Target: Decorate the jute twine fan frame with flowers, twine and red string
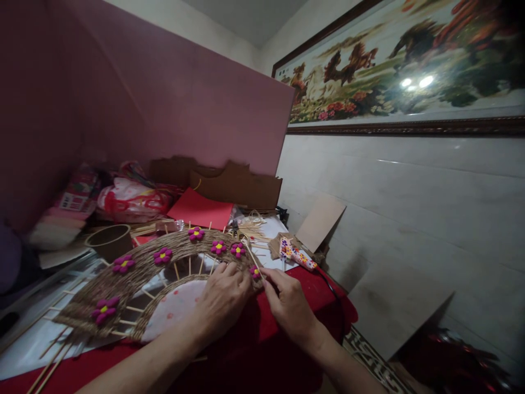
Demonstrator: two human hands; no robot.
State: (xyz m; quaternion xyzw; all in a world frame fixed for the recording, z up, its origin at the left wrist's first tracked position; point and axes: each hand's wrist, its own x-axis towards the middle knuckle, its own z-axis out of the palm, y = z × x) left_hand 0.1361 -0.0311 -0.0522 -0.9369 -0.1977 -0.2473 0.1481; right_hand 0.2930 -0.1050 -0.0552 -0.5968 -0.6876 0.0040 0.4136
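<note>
A fan-shaped piece woven of brown twine over thin wooden sticks lies across the table in front of me. Purple flowers with yellow centres, such as this one, dot its outer band; a pale spotted cloth fills the inner half-round. My left hand has its fingers curled over the right end of the fan, gripping it. Just right of it, my right hand pinches a thin pale strand between thumb and forefinger, beside the rightmost flower. Whether the strand is twine or a stick I cannot tell.
A flower-patterned glue gun with a dark cord lies right of the fan. Behind are scissors, red paper, a cardboard sheet and plastic bags. A brown round container stands at left. Red cloth covers the table.
</note>
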